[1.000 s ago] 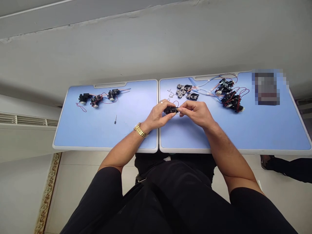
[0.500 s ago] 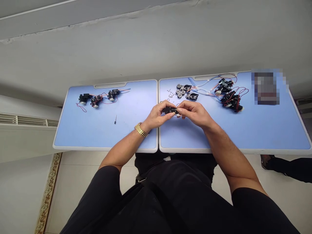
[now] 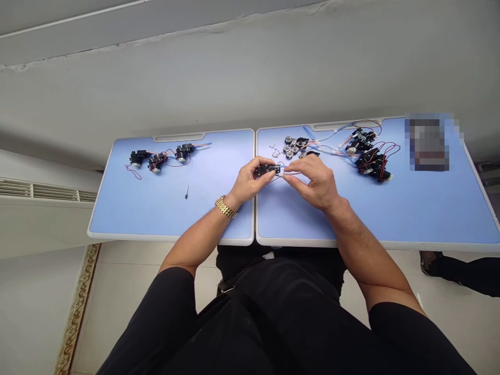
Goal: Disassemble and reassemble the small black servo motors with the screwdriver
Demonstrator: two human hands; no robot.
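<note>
Over the front of the right-hand table, my left hand (image 3: 249, 181) grips a small black mechanical part (image 3: 267, 169), its thumb lying along the near side. Thin red and blue wires (image 3: 283, 166) come out of the part's right end. My right hand (image 3: 319, 179) is closed in a pinch on these wires, just right of the part; its fingertips are too small to show exactly which strand they hold. Behind my hands lie loose screws (image 3: 275, 153) and a cluster of round metal pieces with black housings (image 3: 291, 147).
Wired black assemblies (image 3: 369, 159) lie at the right with blue cables. Similar assemblies (image 3: 157, 162) rest on the left table, with a small screwdriver-like tool (image 3: 186, 191) nearer me. A blurred dark object (image 3: 427, 143) is at far right. Another person's leg (image 3: 464, 271) shows beyond the table edge.
My right hand has drawn slightly right, off the black part and onto its wires, which now show between my hands. My left hand still holds the part.
</note>
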